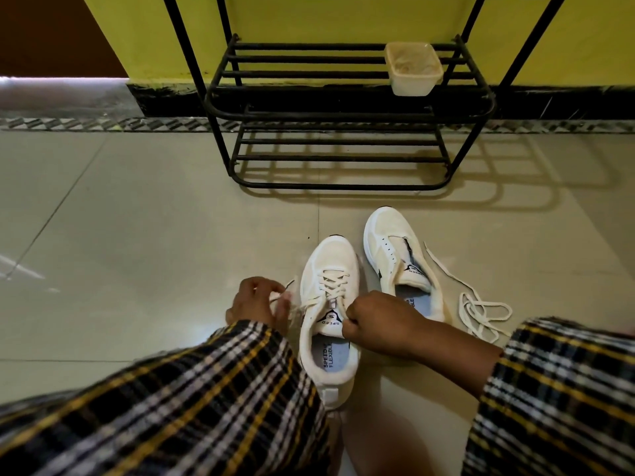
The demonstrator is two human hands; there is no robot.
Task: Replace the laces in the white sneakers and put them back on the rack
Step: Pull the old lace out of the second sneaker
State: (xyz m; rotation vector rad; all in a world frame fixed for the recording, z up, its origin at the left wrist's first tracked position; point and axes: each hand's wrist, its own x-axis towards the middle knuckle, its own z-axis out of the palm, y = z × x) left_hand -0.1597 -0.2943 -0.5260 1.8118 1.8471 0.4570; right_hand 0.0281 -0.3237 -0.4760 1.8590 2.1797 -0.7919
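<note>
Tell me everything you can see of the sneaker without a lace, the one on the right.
The unlaced sneaker is white, with mesh-looking panels, a dark edge at the sole and a small dark mark on its side. Its eyelets are empty and the printed tongue lies loose over the opening. It stands upright on the tiled floor, toe towards the rack, beside the laced sneaker and a little further forward. A loose lace lies on its right. Neither hand touches it.

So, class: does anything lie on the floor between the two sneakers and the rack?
Nothing visible: bare tile separates the laced sneaker and unlaced sneaker from the rack. The loose lace lies off to the right.
</note>
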